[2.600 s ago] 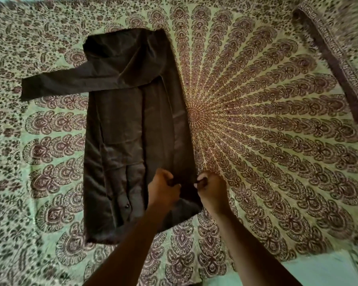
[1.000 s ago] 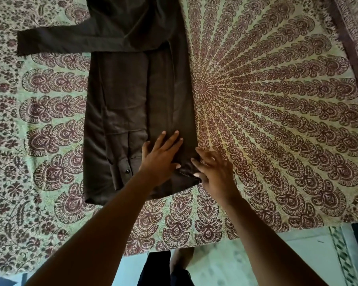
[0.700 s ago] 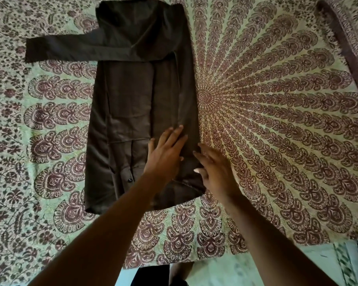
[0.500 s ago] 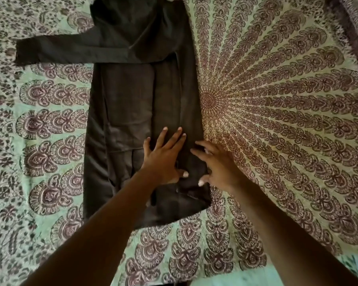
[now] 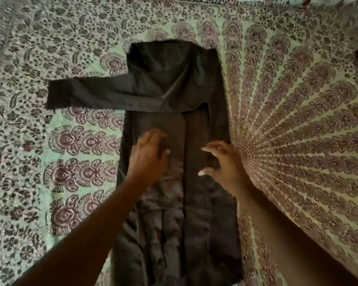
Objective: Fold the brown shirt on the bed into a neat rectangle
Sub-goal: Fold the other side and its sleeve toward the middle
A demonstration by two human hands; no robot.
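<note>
The brown shirt (image 5: 174,85) lies flat on the bed as a long narrow strip, its right side folded in. One sleeve (image 5: 87,96) sticks out to the left near the top. My left hand (image 5: 148,156) rests flat on the middle of the shirt, fingers together and extended. My right hand (image 5: 225,162) hovers over the shirt's right part, fingers spread and curled, holding nothing. Both forearms cover part of the lower shirt.
The bedsheet (image 5: 297,141) is pale green with a maroon radial mandala print and spreads on every side of the shirt. Its far border (image 5: 194,0) runs along the top of the view. The image is motion-blurred.
Both hands have slid up the shirt from near its lower hem to its middle. The view has shifted closer, so the shirt's bottom now runs out of frame.
</note>
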